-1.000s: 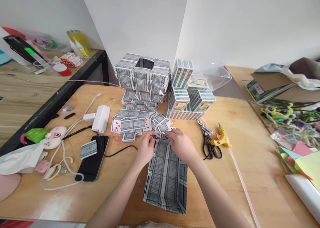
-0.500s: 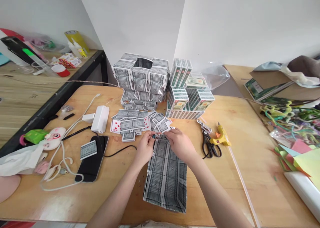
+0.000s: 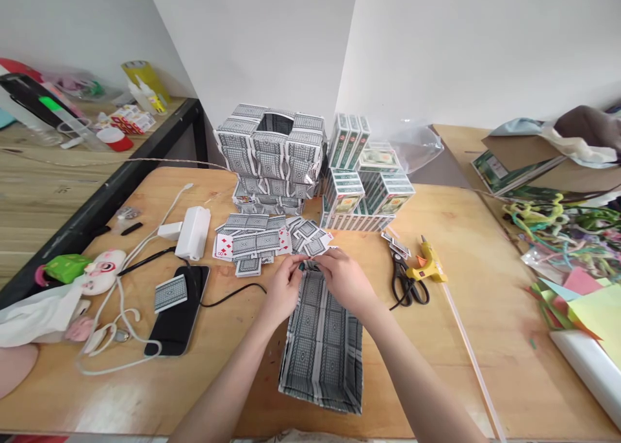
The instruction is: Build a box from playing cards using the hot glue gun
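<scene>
Together left hand [image 3: 284,284], right hand [image 3: 349,284] pinch oblong, patterned card tray [image 3: 306,339].

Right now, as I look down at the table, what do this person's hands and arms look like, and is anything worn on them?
The left hand and right hand wear no gloves, and no sleeves show on the forearms. The left thumbnail has dark teal polish. No watch or bracelet is visible.
</scene>
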A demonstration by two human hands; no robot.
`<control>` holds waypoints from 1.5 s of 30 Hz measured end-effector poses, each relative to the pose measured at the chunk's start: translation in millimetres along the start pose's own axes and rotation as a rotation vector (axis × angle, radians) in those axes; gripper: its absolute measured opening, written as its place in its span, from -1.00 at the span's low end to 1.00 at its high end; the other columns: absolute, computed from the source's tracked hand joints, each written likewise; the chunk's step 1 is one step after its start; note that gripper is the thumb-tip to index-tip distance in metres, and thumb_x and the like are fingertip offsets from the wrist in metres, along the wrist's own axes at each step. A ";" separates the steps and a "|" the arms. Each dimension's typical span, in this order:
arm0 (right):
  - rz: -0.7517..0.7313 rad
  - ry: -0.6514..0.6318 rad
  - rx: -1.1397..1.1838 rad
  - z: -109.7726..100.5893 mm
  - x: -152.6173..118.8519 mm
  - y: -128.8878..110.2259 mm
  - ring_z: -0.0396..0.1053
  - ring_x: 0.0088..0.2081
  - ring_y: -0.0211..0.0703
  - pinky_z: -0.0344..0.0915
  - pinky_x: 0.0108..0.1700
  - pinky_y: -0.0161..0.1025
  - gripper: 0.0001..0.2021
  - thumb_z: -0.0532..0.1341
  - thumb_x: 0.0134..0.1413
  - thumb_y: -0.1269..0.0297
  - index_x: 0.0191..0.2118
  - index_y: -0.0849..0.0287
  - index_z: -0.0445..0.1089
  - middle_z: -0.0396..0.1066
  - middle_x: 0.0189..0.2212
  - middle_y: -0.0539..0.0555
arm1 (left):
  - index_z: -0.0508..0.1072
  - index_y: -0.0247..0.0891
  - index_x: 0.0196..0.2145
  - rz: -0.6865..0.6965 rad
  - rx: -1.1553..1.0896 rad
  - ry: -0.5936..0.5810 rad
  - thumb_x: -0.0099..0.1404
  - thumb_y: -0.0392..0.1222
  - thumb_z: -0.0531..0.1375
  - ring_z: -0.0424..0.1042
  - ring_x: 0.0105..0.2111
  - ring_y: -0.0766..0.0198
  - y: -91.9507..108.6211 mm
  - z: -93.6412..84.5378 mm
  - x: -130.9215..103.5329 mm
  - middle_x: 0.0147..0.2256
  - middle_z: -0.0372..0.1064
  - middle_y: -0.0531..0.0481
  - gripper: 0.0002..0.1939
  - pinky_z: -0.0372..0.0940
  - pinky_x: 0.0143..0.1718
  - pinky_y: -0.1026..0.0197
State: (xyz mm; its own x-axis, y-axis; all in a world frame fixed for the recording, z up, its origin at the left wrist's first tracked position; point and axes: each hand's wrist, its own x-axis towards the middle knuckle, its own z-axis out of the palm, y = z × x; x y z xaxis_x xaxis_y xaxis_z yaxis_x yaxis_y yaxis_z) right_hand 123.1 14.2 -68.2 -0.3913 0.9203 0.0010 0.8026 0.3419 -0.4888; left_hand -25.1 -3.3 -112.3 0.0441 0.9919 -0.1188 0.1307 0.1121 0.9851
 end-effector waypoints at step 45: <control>0.024 0.137 0.355 4.2 -16.7 22.5 0.45 -0.25 -0.22 0.33 -0.16 -0.30 -0.81 0.13 0.06 0.38 -0.26 0.09 0.48 0.51 -0.26 0.02 | 0.40 -0.23 -0.12 -0.015 -0.077 -0.130 0.25 -0.19 0.01 0.31 -0.04 0.18 5.8 8.6 7.2 -0.11 0.39 -0.05 -0.71 0.13 0.04 0.15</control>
State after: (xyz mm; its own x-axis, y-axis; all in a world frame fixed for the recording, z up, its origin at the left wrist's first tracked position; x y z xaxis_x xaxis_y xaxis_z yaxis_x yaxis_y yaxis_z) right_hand 145.8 5.8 -82.9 -0.2910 0.9524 0.0904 0.5956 0.2543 -0.7619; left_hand -15.5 3.9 -108.5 0.1714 0.9747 -0.1438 0.0565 0.1360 0.9891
